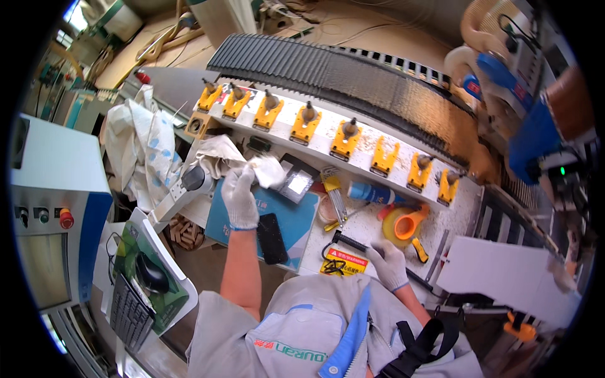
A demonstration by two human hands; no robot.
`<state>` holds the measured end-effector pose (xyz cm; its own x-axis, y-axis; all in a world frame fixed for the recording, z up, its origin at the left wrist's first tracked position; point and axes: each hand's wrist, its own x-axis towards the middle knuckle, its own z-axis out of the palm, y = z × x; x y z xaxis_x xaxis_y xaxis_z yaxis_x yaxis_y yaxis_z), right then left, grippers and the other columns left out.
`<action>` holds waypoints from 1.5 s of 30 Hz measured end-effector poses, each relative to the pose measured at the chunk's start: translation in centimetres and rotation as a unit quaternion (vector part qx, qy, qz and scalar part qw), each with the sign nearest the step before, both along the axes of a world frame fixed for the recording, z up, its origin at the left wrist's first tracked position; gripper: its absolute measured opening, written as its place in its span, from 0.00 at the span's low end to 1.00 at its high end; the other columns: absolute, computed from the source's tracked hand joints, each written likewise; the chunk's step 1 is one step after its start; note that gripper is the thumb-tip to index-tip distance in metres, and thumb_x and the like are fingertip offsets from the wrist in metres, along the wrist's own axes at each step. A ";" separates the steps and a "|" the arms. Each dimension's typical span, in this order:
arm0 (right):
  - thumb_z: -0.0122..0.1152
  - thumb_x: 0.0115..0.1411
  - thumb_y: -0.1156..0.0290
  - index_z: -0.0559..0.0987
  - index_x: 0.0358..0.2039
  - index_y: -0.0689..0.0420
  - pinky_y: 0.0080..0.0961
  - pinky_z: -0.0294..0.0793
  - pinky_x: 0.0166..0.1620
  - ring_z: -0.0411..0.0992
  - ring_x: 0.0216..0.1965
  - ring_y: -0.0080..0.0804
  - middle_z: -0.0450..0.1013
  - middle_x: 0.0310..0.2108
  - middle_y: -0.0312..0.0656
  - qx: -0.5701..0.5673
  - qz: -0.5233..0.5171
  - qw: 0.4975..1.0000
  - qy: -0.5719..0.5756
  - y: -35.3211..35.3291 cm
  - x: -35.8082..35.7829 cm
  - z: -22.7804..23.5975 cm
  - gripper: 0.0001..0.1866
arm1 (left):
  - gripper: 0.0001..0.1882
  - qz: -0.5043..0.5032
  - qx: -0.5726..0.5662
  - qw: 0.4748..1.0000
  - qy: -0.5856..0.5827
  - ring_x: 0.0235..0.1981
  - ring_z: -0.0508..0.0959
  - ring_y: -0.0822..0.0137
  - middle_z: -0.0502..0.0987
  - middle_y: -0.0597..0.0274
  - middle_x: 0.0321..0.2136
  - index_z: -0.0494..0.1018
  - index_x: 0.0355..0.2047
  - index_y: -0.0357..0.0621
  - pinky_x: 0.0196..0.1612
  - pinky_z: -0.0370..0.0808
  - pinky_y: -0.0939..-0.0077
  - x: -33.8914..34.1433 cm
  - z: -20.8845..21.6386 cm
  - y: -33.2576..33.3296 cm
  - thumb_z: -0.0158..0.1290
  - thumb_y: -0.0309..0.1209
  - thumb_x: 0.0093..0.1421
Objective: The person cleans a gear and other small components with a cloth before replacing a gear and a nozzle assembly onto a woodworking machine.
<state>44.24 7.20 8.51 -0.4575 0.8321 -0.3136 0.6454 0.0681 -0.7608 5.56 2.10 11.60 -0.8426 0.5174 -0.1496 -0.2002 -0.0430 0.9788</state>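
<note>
In a white knit glove, my left hand [241, 200] is closed on a whitish cloth [268, 171], which is blurred at its free end. Another bunched piece of pale cloth [217, 155] lies just beyond it. Below my left wrist, a black phone [272, 238] lies on a blue flat board or folder [301, 228]. My right hand [389, 264], also gloved, rests at the near edge of the white surface with its fingers loosely apart, beside a black bar handle [350, 241]. It holds nothing that I can see.
Yellow tool-holder forks [305, 128], most carrying tools, line a white rail. Nearby lie a hex key set [336, 196], a blue bottle [372, 193], an orange-handled tool [409, 222] and a clear packet [296, 184]. A control panel [63, 170], mouse [151, 273] and keyboard [131, 313] stand left.
</note>
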 end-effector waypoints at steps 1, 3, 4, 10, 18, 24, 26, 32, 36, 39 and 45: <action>0.70 0.59 0.61 0.80 0.51 0.63 0.37 0.80 0.48 0.82 0.43 0.45 0.79 0.45 0.55 -0.003 0.027 1.000 0.012 -0.1 -1.3 1.0 0.24 | 0.09 -0.013 0.060 0.995 -0.083 0.30 0.74 0.77 0.77 0.67 0.30 0.75 0.32 0.39 0.36 0.71 0.80 2.1 1.0 -0.1 0.53 0.30 0.67; 0.77 0.54 0.61 0.72 0.62 0.61 0.40 0.80 0.51 0.81 0.47 0.50 0.74 0.56 0.58 0.115 0.058 0.986 0.110 0.2 -5.3 4.3 0.38 | 0.07 -0.104 0.092 0.987 -0.076 0.30 0.72 0.80 0.74 0.70 0.28 0.74 0.30 0.44 0.35 0.70 0.82 6.0 0.0 -1.0 0.53 0.29 0.67; 0.79 0.52 0.61 0.70 0.64 0.61 0.41 0.80 0.52 0.81 0.47 0.51 0.71 0.59 0.59 0.197 0.081 0.971 0.107 0.4 -6.7 5.1 0.41 | 0.07 -0.141 0.054 0.985 -0.080 0.30 0.71 0.80 0.73 0.71 0.28 0.74 0.28 0.46 0.34 0.70 0.81 8.8 1.7 -0.7 0.55 0.27 0.66; 0.73 0.60 0.65 0.75 0.61 0.60 0.36 0.82 0.46 0.83 0.43 0.48 0.79 0.48 0.56 0.174 0.123 0.945 0.246 0.5 -7.2 6.4 0.30 | 0.12 -0.225 -0.046 0.970 0.081 0.28 0.74 0.78 0.77 0.63 0.27 0.75 0.35 0.35 0.30 0.72 0.76 16.5 2.4 -3.3 0.58 0.35 0.67; 0.54 0.69 0.64 0.82 0.47 0.64 0.23 0.80 0.37 0.80 0.33 0.25 0.80 0.37 0.42 -0.288 -0.105 0.875 0.376 -0.8 -5.1 5.7 0.17 | 0.12 -0.276 -0.081 0.954 0.081 0.26 0.78 0.71 0.79 0.57 0.26 0.74 0.32 0.34 0.30 0.76 0.71 17.8 1.0 -5.0 0.58 0.33 0.63; 0.51 0.71 0.57 0.81 0.46 0.65 0.23 0.80 0.28 0.82 0.31 0.29 0.81 0.36 0.44 -0.297 -0.157 0.880 0.336 -1.0 -3.6 4.5 0.22 | 0.11 -0.336 -0.049 0.936 -0.092 0.26 0.81 0.73 0.81 0.58 0.29 0.72 0.42 0.33 0.33 0.81 0.78 17.3 2.9 -3.9 0.56 0.30 0.67; 0.47 0.73 0.52 0.82 0.45 0.64 0.21 0.76 0.24 0.80 0.28 0.25 0.80 0.33 0.42 -0.297 -0.128 0.900 0.292 -0.7 -3.7 6.1 0.26 | 0.11 -0.326 -0.040 0.939 -0.101 0.26 0.80 0.74 0.80 0.59 0.28 0.72 0.43 0.32 0.33 0.81 0.78 17.3 3.0 -4.0 0.56 0.29 0.67; 0.45 0.73 0.56 0.82 0.45 0.64 0.20 0.74 0.24 0.75 0.24 0.20 0.79 0.30 0.39 -0.343 -0.139 0.874 0.314 -0.7 -3.0 6.7 0.24 | 0.44 -0.381 -0.013 0.872 0.308 0.56 0.76 0.59 0.66 0.50 0.62 0.62 0.69 0.43 0.57 0.79 0.65 15.6 3.4 -4.4 0.67 0.26 0.52; 0.51 0.72 0.56 0.82 0.46 0.63 0.19 0.73 0.26 0.73 0.24 0.19 0.79 0.30 0.38 -0.301 -0.125 0.884 0.337 -1.3 -2.9 6.1 0.22 | 0.44 -0.473 -0.039 0.819 0.323 0.55 0.77 0.59 0.69 0.47 0.61 0.61 0.68 0.43 0.56 0.79 0.66 16.5 4.8 -4.1 0.64 0.24 0.50; 0.56 0.71 0.50 0.82 0.48 0.61 0.18 0.74 0.27 0.75 0.26 0.18 0.80 0.32 0.38 -0.302 0.012 0.910 0.285 -1.3 -1.3 4.5 0.24 | 0.40 -0.472 -0.128 0.842 0.227 0.52 0.78 0.62 0.76 0.51 0.49 0.63 0.62 0.41 0.54 0.77 0.69 17.2 3.4 -5.7 0.62 0.24 0.47; 0.65 0.60 0.61 0.82 0.49 0.58 0.41 0.79 0.48 0.81 0.44 0.47 0.82 0.38 0.49 0.384 -0.137 0.888 -0.212 2.0 8.0 -7.4 0.19 | 0.37 -0.380 -0.054 0.923 -0.040 0.49 0.78 0.65 0.74 0.55 0.48 0.63 0.60 0.37 0.55 0.77 0.70 18.2 0.1 -6.2 0.60 0.22 0.47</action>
